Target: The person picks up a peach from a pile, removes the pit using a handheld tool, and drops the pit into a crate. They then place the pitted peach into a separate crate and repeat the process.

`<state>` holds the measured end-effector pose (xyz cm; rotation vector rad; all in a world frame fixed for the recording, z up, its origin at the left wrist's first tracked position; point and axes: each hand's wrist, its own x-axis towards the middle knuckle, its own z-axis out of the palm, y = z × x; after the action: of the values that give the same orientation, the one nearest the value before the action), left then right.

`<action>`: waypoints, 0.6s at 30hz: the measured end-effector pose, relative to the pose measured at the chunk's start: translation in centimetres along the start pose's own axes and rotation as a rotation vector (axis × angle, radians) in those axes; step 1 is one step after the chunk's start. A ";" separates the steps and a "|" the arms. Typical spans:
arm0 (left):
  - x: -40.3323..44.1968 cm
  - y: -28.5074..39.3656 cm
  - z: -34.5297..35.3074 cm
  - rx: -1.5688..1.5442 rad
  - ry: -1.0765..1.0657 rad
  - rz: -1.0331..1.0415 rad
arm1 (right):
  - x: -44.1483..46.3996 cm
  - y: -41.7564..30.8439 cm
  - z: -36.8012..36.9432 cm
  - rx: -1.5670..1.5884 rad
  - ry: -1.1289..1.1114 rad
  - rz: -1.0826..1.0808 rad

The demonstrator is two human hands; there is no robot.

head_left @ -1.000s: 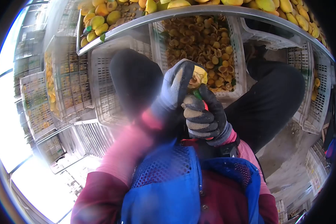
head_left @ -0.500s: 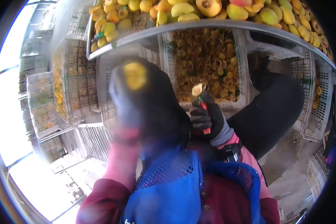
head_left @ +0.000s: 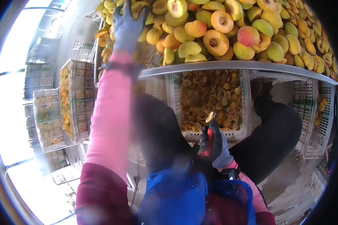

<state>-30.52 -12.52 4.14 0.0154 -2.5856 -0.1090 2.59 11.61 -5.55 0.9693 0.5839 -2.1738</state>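
My left hand (head_left: 128, 29), in a grey glove, reaches over the metal-edged table at the upper left. Its fingers are spread on or just above the yellow peach halves (head_left: 176, 20), and no fruit shows in its grasp. My right hand (head_left: 213, 144), in a grey and black glove, is closed around a red-handled tool (head_left: 209, 139) held upright above my lap. A pale yellowish scrap of pit or flesh (head_left: 210, 117) sits at the tool's tip. Many halves on the table lie cut side up, some with brown pits or hollows.
Under the table's metal rim (head_left: 229, 65) stands a white plastic crate (head_left: 246, 108) full of brownish pits and scraps. Crates of yellow fruit (head_left: 80, 101) are stacked at the left. Another crate (head_left: 319, 123) stands at the right, beyond my bent knee.
My left hand, earlier blurred near my knee with a yellow fruit, has moved forward to the pile without it. My right hand still holds the tool, slightly lower in view. The view has tilted up.
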 end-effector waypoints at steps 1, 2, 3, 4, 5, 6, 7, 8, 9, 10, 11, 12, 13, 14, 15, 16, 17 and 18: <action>1.5 -0.4 2.2 0.023 -0.034 -0.036 | 0.2 -0.1 -0.1 -0.011 0.001 -0.008; 1.9 -0.3 3.6 0.166 -0.018 -0.034 | 0.4 -0.1 -0.2 -0.020 0.002 -0.015; 2.2 -0.1 3.5 0.149 -0.052 -0.039 | 0.7 -0.2 -0.3 -0.029 0.004 -0.021; 2.1 0.3 2.9 0.133 -0.088 -0.045 | 0.9 -0.2 -0.4 -0.045 -0.001 -0.032; 1.9 0.4 1.9 0.121 -0.125 -0.053 | 1.0 -0.1 -0.5 -0.061 -0.009 -0.040; 1.7 0.4 0.9 0.118 -0.210 -0.023 | 1.1 -0.1 -0.4 -0.077 -0.018 -0.046; 1.2 -0.4 0.7 0.020 -0.299 -0.005 | 0.9 -0.3 -0.2 -0.092 -0.013 -0.043; 0.5 -1.7 1.0 -0.079 -0.386 0.014 | 0.7 -0.5 0.1 -0.106 -0.008 -0.042; -0.4 -2.5 1.1 -0.179 -0.473 0.033 | 0.5 -0.7 0.3 -0.120 -0.003 -0.042; -1.9 -2.1 0.8 -0.058 -0.475 0.044 | 0.5 -0.6 0.3 -0.122 -0.009 -0.050; -3.5 -1.5 0.7 0.060 -0.476 0.054 | 0.4 -0.6 0.2 -0.124 -0.013 -0.059; -4.5 -1.8 0.6 -0.007 -0.417 0.167 | 0.2 -0.5 -0.1 -0.127 -0.014 -0.068; -4.6 -1.9 0.6 0.035 -0.444 0.161 | 0.0 -0.4 -0.3 -0.088 -0.041 -0.074; -4.5 -2.0 0.6 0.077 -0.471 0.153 | -0.2 -0.3 -0.3 -0.050 -0.068 -0.080; -4.4 -1.4 -0.1 0.120 -0.499 0.144 | -0.4 -0.1 -0.4 -0.013 -0.095 -0.084; -4.7 -0.2 -1.6 0.092 -0.362 0.215 | -0.6 -0.1 -0.4 -0.002 -0.096 -0.064; -5.0 0.8 -2.9 0.044 -0.265 0.230 | -0.6 -0.1 -0.3 0.012 -0.100 -0.050; -5.4 1.7 -4.1 -0.006 -0.171 0.247 | -0.6 -0.2 -0.2 0.030 -0.101 -0.037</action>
<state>-23.70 -10.99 4.91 -0.3276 -2.7326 -0.0282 2.81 12.16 -5.23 0.8652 0.5264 -2.2558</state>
